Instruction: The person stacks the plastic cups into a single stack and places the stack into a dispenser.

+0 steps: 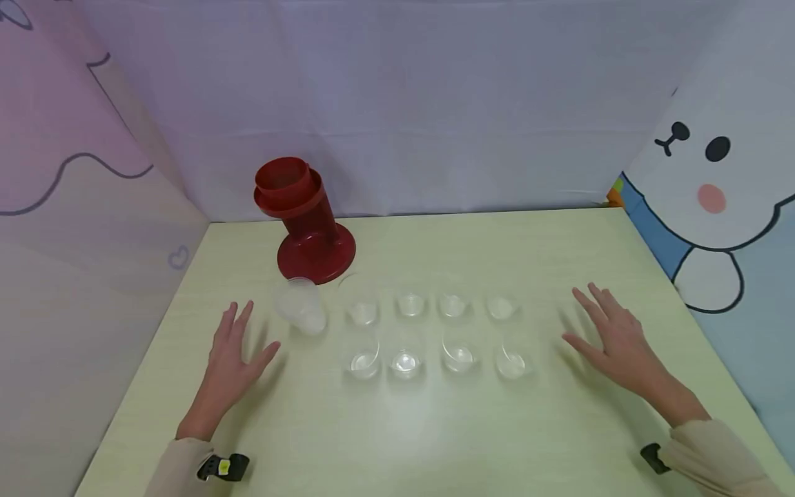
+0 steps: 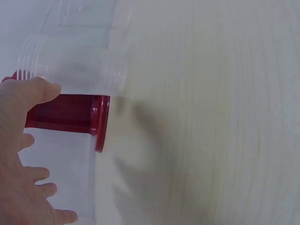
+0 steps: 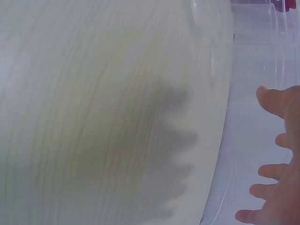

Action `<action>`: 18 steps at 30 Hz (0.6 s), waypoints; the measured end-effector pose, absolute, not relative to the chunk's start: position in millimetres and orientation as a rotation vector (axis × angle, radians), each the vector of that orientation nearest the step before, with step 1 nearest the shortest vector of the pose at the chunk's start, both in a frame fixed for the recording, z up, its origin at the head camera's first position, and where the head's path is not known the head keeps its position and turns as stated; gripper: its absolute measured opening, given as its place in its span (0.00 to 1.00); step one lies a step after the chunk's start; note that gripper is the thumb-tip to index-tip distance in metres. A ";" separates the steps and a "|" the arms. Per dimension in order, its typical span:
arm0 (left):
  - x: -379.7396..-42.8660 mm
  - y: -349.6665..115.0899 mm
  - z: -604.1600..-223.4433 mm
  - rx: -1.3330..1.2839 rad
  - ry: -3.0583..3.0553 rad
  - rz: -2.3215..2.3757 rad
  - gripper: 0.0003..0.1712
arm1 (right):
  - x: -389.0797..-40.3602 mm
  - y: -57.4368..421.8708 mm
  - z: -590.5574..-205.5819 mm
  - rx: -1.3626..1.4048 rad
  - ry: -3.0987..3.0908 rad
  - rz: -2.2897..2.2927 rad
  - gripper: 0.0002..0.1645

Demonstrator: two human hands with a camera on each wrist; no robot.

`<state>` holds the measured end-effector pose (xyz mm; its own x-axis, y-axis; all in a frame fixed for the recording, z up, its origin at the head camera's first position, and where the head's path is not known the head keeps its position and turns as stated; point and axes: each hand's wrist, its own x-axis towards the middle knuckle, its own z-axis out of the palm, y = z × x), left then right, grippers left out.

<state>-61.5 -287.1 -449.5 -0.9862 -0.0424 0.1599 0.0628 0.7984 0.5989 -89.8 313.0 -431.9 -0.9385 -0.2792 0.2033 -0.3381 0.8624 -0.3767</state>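
My left hand (image 1: 232, 359) is held over the left side of the table with straight, spread fingers, holding nothing. Closest to it is a nested stack of clear plastic cups (image 1: 301, 306), also seen beyond the thumb as ridged stacked cups (image 2: 70, 63) in the left wrist view. Several single clear cups stand in two rows, a back row (image 1: 410, 304) and a front row (image 1: 406, 362), right of the stack. To the right of these rows my right hand (image 1: 621, 348) hovers, its fingers spread and nothing in its grasp.
Behind the stack stands a dark red tube-shaped stand (image 1: 310, 228) with a round base and a wider top. A plain cloth (image 1: 435, 103) hangs along the table's back edge, and printed cartoon cloths (image 1: 714, 207) flank both sides. The table (image 1: 404, 442) has a pale wood top.
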 end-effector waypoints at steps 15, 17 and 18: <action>-67.8 -276.8 -445.2 0.024 -2.664 -1.193 0.51 | -79.4 305.1 -423.6 0.501 -2.843 0.883 0.46; -69.4 -275.3 -446.3 0.031 -2.645 -1.240 0.51 | -78.1 303.2 -422.7 0.496 -2.853 0.899 0.47; -70.3 -274.6 -446.8 0.029 -2.637 -1.266 0.51 | -77.4 302.1 -422.3 0.495 -2.854 0.911 0.47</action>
